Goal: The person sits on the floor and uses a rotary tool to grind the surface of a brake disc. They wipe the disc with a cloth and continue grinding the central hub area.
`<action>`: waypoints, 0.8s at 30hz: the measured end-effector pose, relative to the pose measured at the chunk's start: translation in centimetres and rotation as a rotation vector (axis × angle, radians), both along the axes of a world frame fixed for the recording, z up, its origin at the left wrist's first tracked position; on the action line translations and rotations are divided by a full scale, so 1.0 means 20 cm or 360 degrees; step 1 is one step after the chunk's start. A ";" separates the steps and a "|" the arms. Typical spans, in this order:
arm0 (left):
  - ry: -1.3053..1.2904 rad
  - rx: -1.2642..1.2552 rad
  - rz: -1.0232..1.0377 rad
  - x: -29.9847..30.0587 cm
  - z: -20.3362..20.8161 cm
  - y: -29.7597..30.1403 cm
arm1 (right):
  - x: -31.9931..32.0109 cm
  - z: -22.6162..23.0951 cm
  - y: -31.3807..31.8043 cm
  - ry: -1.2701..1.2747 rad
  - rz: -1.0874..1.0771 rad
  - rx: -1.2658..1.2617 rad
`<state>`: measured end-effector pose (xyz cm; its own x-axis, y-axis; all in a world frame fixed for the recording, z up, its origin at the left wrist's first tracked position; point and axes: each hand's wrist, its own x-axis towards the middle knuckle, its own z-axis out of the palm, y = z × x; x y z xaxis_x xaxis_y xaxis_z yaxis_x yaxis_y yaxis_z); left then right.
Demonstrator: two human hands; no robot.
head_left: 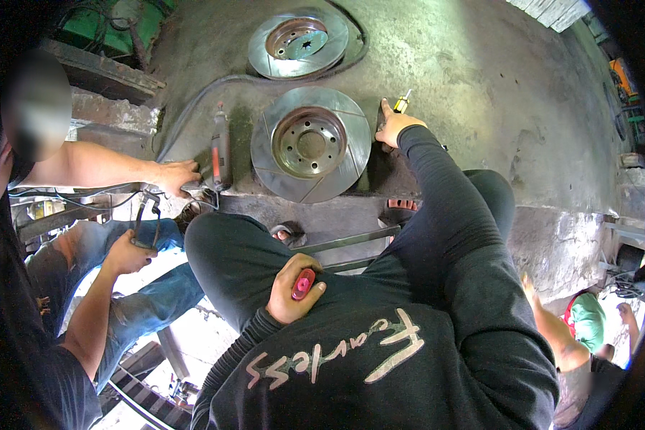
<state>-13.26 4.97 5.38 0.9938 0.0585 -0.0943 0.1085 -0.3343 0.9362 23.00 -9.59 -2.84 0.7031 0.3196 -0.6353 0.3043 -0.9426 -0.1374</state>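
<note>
My left hand rests in my lap, fingers wrapped round a small red-pink object; only its rounded end shows, so its kind is unclear. Reaching forward, my right hand is low over the work surface with fingers apart, against a dark object that it mostly covers. Just beyond its knuckles is a tool with a yellow handle, perhaps a screwdriver. Left of this hand lies a slotted brake disc, its hub side up. Behind it is a second brake disc with a thin round plate on its hub.
A slim grinder-like air tool lies left of the near disc. A dark hose curves past both discs. At left, a co-worker's hand is by that tool; their other hand holds a black-handled tool. Another person is at lower right.
</note>
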 end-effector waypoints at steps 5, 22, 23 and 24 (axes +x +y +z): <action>0.0015 -0.0018 0.0000 0.01 0.00 0.00 | -0.02 -0.02 0.00 0.0045 0.0030 0.0010; -0.0034 -0.0005 0.0006 0.00 -0.01 -0.02 | -0.01 0.00 -0.02 0.0057 -0.0057 0.0111; -0.0034 -0.0002 0.0013 0.00 -0.01 -0.02 | -0.01 0.00 -0.01 0.0061 -0.0059 0.0099; -0.0031 0.0002 0.0011 -0.01 -0.01 -0.02 | -0.01 0.00 -0.01 0.0068 -0.0055 0.0085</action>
<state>-13.42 4.56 5.20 0.9950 0.0654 -0.0752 0.0928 -0.3351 0.9376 22.77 -9.71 -2.83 0.6871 0.3298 -0.6474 0.2644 -0.9434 -0.2000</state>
